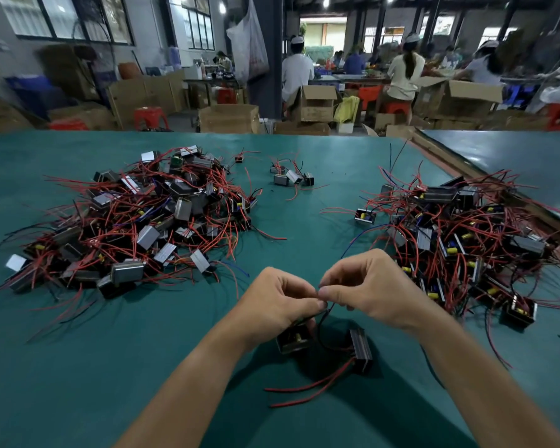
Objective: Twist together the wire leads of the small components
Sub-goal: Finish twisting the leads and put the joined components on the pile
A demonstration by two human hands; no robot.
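My left hand [280, 302] and my right hand [366, 286] meet fingertip to fingertip above the green table, both pinching thin dark wire leads [324, 310] between thumb and fingers. Under the left hand hangs a small black box component [293, 341] with a yellow part inside. A second black component [361, 350] dangles below the right hand, joined by a black wire loop. Two red leads [307, 391] trail from it across the table toward me.
A large heap of the same components with red wires [136, 221] covers the table's left. Another heap [459, 237] lies at the right, close to my right hand. A few components [291, 177] sit at the far middle. Beyond the table edge are cardboard boxes and seated people.
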